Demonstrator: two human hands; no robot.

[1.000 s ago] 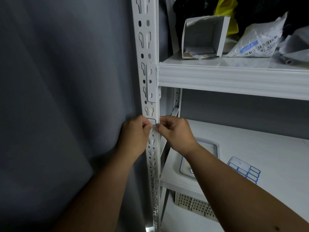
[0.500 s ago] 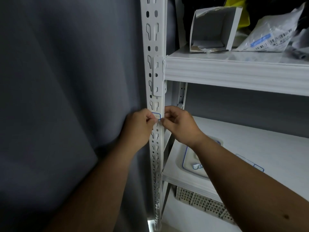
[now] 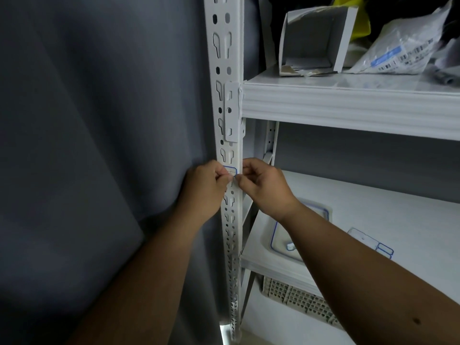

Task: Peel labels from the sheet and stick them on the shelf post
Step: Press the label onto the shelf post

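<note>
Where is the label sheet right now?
In the head view, the label sheet lies on the lower shelf, right of the person's right forearm.

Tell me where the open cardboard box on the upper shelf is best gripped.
Judging by its pose, grip the cardboard box by its right side wall, coming from the front: its open mouth faces forward, so fingers could slip inside and pinch that thin upright wall.

An open cardboard box (image 3: 316,38) and a plastic mailing bag (image 3: 398,48) are seen on the upper shelf (image 3: 348,105). A slotted basket (image 3: 298,297) is tucked under the lower shelf (image 3: 398,210). A grey curtain (image 3: 87,145) is hung at left.
</note>
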